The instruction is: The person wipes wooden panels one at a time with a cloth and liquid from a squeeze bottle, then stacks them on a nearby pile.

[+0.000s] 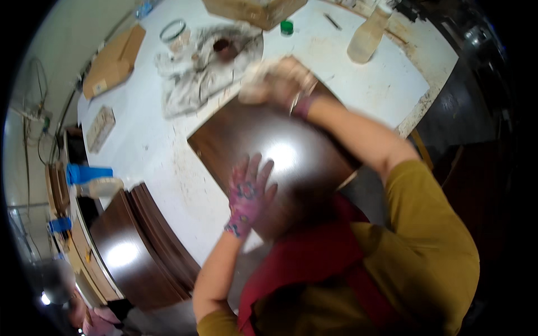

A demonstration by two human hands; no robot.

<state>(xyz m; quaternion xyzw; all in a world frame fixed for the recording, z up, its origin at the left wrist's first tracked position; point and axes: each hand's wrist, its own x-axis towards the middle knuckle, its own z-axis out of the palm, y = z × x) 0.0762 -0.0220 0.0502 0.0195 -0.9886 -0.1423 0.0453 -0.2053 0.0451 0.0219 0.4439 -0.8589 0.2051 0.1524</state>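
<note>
Panel: dark glossy wood panel lies flat on the white tabletop, one corner overhanging.
Left hand: gloved, fingers spread flat, pressing it.
Right hand: blurred, closed around pale cloth at far edge.
Handling: likely stiff, slick; grip edges.

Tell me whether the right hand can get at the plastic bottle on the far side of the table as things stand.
Probably yes. The right hand presses a pale cloth on the far end of the dark glossy panel, and bare white tabletop lies between it and the plastic bottle. The cloth would have to be dropped first.
</note>
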